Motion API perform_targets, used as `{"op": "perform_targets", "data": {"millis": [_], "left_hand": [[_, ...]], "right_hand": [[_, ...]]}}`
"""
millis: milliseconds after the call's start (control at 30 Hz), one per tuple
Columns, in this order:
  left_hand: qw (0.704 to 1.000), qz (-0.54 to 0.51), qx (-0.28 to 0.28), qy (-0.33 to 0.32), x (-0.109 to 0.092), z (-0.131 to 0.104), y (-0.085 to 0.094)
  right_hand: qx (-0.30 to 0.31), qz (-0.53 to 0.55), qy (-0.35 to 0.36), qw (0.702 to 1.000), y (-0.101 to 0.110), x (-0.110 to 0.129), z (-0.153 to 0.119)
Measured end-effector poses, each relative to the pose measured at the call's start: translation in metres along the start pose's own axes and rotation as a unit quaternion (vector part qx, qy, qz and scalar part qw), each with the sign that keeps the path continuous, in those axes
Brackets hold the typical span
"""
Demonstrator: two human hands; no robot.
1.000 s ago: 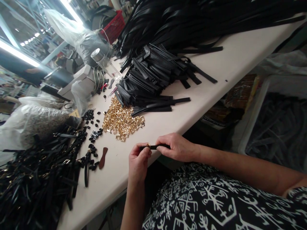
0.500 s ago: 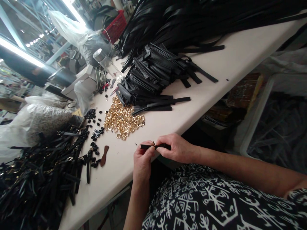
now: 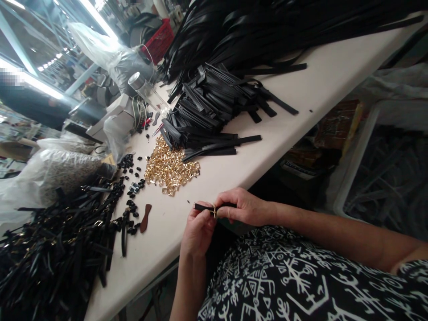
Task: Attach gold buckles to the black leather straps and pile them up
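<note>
Close to the table's front edge, my left hand (image 3: 199, 225) pinches one end of a short black strap (image 3: 203, 207). The strap's other side is gripped by my right hand (image 3: 239, 206), fingers closed round it. Between my fingertips, a small gold buckle (image 3: 214, 211) sits around the strap. Behind my hands lies a heap of gold buckles (image 3: 170, 167) on the table. Cut black strips (image 3: 207, 107) are piled just beyond that heap.
Long black straps (image 3: 254, 35) cover the far side of the white table (image 3: 267, 142). At left are finished-looking black pieces (image 3: 60, 249), small black parts, a brown tool (image 3: 145, 218) and plastic bags (image 3: 63, 169). A white bin (image 3: 341, 196) stands at right.
The gold buckle shows more fully between my fingertips. My left hand has shifted slightly down and left, while my right hand still grips the strap.
</note>
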State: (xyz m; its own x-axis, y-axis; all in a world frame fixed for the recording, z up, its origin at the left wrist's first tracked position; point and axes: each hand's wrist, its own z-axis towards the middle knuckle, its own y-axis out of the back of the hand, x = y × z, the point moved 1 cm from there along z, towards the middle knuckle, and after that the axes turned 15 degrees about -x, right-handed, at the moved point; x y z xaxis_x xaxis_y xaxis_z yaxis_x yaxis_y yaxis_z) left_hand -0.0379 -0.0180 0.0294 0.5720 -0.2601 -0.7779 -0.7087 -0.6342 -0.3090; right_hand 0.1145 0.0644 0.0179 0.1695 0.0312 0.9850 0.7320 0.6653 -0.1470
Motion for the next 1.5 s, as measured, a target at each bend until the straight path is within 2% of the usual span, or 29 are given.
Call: {"op": "perform_targets", "data": {"millis": [133, 300, 367, 500, 567, 700, 800, 900, 1100, 1300, 1500], "left_hand": [[1.000, -0.003, 0.031, -0.001, -0.004, -0.004, -0.003], [0.998, 0.022, 0.041, -0.030, -0.004, -0.005, -0.004], [0.997, 0.049, 0.020, -0.058, -0.003, -0.005, -0.005], [0.978, 0.112, -0.059, -0.165, -0.001, -0.005, -0.004], [0.973, 0.121, -0.071, -0.182, -0.002, -0.004, -0.002], [0.982, 0.151, -0.005, -0.112, -0.005, -0.001, 0.004], [0.984, 0.161, 0.030, -0.072, -0.006, 0.001, 0.009], [0.991, 0.121, 0.040, -0.037, -0.005, 0.002, 0.010], [0.996, 0.043, 0.065, 0.039, 0.002, 0.001, 0.008], [0.999, -0.002, 0.015, 0.042, 0.003, -0.001, 0.003], [0.998, -0.039, -0.054, 0.001, 0.010, 0.006, 0.001]], "right_hand": [[0.028, 0.053, -0.043, 0.997, 0.000, 0.002, 0.000], [0.034, 0.017, -0.058, 0.998, 0.002, 0.001, -0.001], [0.029, -0.002, -0.057, 0.998, 0.001, -0.001, -0.002], [-0.009, -0.054, -0.021, 0.998, 0.001, -0.005, -0.001], [-0.026, -0.086, 0.012, 0.996, 0.002, -0.005, 0.001], [-0.006, -0.167, 0.104, 0.980, 0.007, 0.001, 0.004], [0.017, -0.194, 0.134, 0.972, 0.011, 0.003, 0.005], [0.019, -0.160, 0.112, 0.981, 0.011, 0.001, 0.006], [0.044, -0.033, 0.016, 0.998, 0.011, -0.001, 0.006], [0.030, -0.064, 0.049, 0.996, 0.012, -0.001, 0.009], [0.015, -0.053, -0.018, 0.998, 0.010, -0.005, 0.005]]}}
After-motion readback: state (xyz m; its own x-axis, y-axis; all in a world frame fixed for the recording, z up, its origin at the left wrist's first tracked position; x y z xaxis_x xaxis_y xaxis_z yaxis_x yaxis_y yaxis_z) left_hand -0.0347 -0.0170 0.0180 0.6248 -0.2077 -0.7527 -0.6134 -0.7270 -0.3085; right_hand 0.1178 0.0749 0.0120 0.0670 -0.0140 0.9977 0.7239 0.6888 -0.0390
